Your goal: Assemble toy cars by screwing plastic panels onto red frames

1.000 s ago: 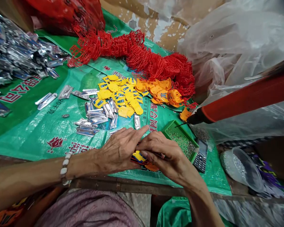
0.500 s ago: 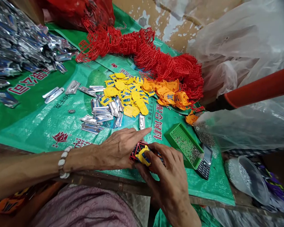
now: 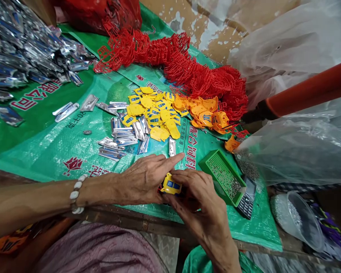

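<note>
Near the table's front edge, my left hand [image 3: 147, 176] is closed round a small plastic assembly whose kind I cannot make out fully. On its top lies a yellow plastic cover [image 3: 170, 184] with a blue decal. My right hand [image 3: 201, 193] grips the assembly from the other side, thumb and fingers on the cover's edge. The fingers hide most of the dark and red parts underneath. Just beyond my left index finger is a silver plastic piece [image 3: 172, 146]. Farther up lie a heap of similar yellow covers [image 3: 159, 113] and several silver pieces [image 3: 125, 134].
Red plastic frames [image 3: 193, 72] run along the back, with orange pieces [image 3: 207, 112] before them. A big silver heap [image 3: 25, 49] fills the left. At right are a green basket of screws [image 3: 216, 163], a calculator [image 3: 248, 197], a clear tub [image 3: 298, 220] and a red tool handle [image 3: 309, 89].
The yellow cover has turned and now lies flatter over the red frame. My right hand's fingers have shifted from on top of it to its side edge.
</note>
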The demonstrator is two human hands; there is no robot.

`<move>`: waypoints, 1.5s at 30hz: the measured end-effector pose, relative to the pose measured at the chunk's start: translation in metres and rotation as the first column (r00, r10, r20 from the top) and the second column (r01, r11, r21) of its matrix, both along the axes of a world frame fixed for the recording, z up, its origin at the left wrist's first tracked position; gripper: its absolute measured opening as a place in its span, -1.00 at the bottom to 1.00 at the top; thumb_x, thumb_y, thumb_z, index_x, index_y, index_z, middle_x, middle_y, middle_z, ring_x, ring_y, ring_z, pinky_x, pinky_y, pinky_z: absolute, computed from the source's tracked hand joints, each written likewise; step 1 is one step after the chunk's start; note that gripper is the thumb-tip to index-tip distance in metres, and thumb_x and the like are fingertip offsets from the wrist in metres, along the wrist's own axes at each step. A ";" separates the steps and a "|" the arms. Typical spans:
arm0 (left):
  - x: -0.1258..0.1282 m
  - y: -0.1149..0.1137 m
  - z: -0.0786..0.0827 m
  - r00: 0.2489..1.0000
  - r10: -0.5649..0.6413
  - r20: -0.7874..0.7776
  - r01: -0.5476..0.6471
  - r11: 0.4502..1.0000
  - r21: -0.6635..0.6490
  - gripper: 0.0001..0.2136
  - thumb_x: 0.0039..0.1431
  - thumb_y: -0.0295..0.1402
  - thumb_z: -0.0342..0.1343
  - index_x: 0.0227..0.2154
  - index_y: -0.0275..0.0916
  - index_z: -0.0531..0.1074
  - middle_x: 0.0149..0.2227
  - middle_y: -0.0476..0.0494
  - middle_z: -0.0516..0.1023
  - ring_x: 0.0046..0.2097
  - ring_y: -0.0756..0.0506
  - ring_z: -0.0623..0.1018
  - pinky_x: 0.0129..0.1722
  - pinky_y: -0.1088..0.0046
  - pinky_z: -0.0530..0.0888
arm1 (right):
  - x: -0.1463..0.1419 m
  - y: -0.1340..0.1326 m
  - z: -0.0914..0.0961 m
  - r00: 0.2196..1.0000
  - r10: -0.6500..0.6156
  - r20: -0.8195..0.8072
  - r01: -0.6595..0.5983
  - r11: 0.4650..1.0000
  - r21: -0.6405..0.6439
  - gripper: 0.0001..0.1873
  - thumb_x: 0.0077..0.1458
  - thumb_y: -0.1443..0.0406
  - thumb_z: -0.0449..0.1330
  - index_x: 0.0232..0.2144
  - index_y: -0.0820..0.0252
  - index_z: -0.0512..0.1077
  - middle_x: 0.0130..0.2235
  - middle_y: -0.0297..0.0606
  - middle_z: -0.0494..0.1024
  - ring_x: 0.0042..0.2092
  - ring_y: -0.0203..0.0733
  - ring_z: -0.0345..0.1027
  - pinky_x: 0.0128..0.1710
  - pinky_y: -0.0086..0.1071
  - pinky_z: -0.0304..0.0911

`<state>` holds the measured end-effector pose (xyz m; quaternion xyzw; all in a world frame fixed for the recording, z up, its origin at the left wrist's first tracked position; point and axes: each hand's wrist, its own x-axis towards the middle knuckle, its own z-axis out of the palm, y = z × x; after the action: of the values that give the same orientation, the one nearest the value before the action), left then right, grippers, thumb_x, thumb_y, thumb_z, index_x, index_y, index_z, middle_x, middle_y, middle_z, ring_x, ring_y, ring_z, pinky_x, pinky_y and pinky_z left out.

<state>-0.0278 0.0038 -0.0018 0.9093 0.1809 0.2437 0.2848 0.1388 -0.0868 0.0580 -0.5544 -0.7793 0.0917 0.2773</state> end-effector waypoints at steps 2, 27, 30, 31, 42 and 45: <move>0.000 0.000 0.000 1.000 0.007 -0.003 -0.007 1.000 0.015 -0.12 0.18 -0.14 0.26 0.35 -0.40 -0.14 -0.07 -0.34 0.56 -0.10 -0.30 0.59 -0.12 0.17 0.54 | 0.002 0.001 -0.001 1.000 -0.020 -0.005 0.020 1.000 -0.001 -0.76 0.20 0.25 0.27 -0.09 0.08 0.38 -0.19 -0.26 0.62 -0.15 -0.13 0.48 -0.14 -0.22 0.33; -0.016 0.013 0.010 0.960 -0.253 0.119 0.245 0.966 0.078 -0.84 0.37 -0.34 0.07 -0.04 -0.21 0.34 -0.02 -0.24 0.55 0.00 -0.18 0.54 -0.01 0.28 0.48 | 0.006 -0.002 -0.018 0.950 -0.116 -0.289 0.112 0.993 -0.030 -0.48 0.08 0.19 0.37 0.08 -0.01 0.37 -0.08 -0.29 0.63 -0.06 -0.16 0.50 -0.08 -0.25 0.43; -0.015 0.015 0.010 0.962 -0.257 0.095 0.236 0.954 0.186 -0.89 0.39 -0.33 0.04 -0.14 -0.22 0.41 -0.03 -0.26 0.56 0.01 -0.19 0.54 -0.03 0.28 0.48 | 0.005 -0.001 -0.017 0.957 -0.111 -0.267 0.112 0.994 -0.012 -0.52 0.07 0.21 0.38 0.04 0.00 0.40 -0.10 -0.29 0.63 -0.08 -0.15 0.52 -0.10 -0.24 0.43; -0.014 0.015 0.010 0.962 -0.254 0.099 0.229 0.950 0.210 -0.89 0.40 -0.33 0.04 -0.16 -0.22 0.42 -0.04 -0.26 0.57 -0.02 -0.18 0.55 -0.05 0.29 0.49 | 0.005 -0.001 -0.016 0.962 -0.110 -0.251 0.112 0.994 -0.008 -0.53 0.07 0.21 0.38 0.03 0.00 0.40 -0.11 -0.28 0.63 -0.09 -0.15 0.52 -0.11 -0.24 0.43; -0.017 0.015 0.011 0.960 -0.262 0.101 0.233 0.944 0.235 -0.92 0.34 -0.42 0.05 -0.18 -0.23 0.42 0.01 -0.31 0.54 -0.05 -0.19 0.54 -0.09 0.28 0.51 | 0.004 -0.009 -0.015 0.983 -0.072 -0.168 0.083 0.995 0.063 -0.37 0.14 0.26 0.32 0.22 0.04 0.22 -0.01 -0.21 0.62 -0.01 -0.14 0.49 0.01 -0.21 0.39; -0.017 0.015 0.011 0.964 -0.246 0.098 0.213 0.940 0.265 -0.92 0.34 -0.40 0.06 -0.17 -0.23 0.43 0.02 -0.33 0.54 -0.05 -0.20 0.54 -0.10 0.27 0.52 | 0.014 -0.017 -0.016 0.981 -0.111 -0.159 0.121 0.991 0.053 -0.36 0.13 0.26 0.33 0.23 0.05 0.25 0.06 -0.17 0.58 0.09 -0.12 0.45 0.11 -0.18 0.37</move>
<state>-0.0444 0.0187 0.0091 0.9352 0.0220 0.2883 0.2045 0.1523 -0.1037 0.0424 -0.5813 -0.7241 0.0938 0.3592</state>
